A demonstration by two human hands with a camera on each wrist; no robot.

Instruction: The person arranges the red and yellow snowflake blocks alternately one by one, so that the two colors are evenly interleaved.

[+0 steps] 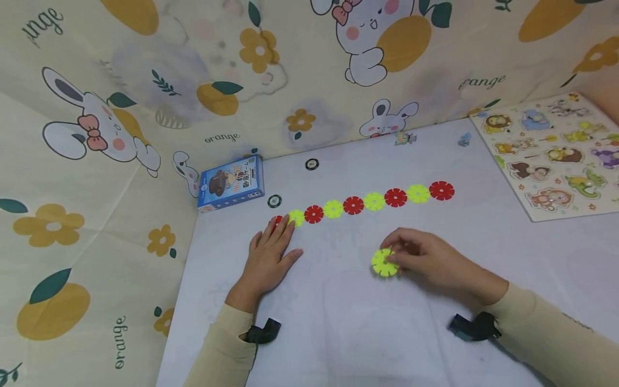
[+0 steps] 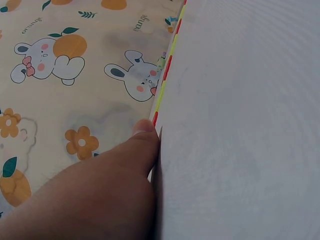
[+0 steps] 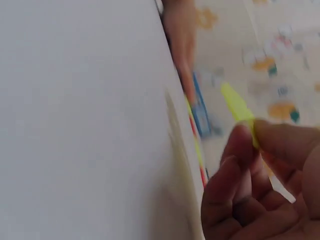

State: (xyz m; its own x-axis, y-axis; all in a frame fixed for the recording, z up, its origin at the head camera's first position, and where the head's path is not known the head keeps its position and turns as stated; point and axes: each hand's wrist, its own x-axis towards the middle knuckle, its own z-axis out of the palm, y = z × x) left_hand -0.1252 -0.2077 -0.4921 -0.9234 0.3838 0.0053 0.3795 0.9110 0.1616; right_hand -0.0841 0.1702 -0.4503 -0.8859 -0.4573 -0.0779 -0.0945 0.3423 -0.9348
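Note:
My right hand (image 1: pixel 427 260) pinches a yellow-green notched plastic disc (image 1: pixel 384 263) between thumb and fingers, raised over the table in front of the row. In the right wrist view the same disc (image 3: pixel 237 104) shows nearly edge-on. A row of alternating red and yellow-green discs (image 1: pixel 353 205) runs across the table, rising slightly to the right, where a red disc (image 1: pixel 442 190) ends it. At the row's left end my left hand (image 1: pixel 267 260) lies flat with fingers extended, its fingertips on the first red disc (image 1: pixel 276 221) and the yellow-green disc (image 1: pixel 296 217), partly covering both.
Behind the left hand stands a blue box (image 1: pixel 231 184). Two dark round chips, one upper (image 1: pixel 311 164) and one lower (image 1: pixel 274 201), lie near it. At right is an animal puzzle board (image 1: pixel 556 156); small figures (image 1: pixel 405 138) sit by the patterned cloth wall (image 1: pixel 300 80).

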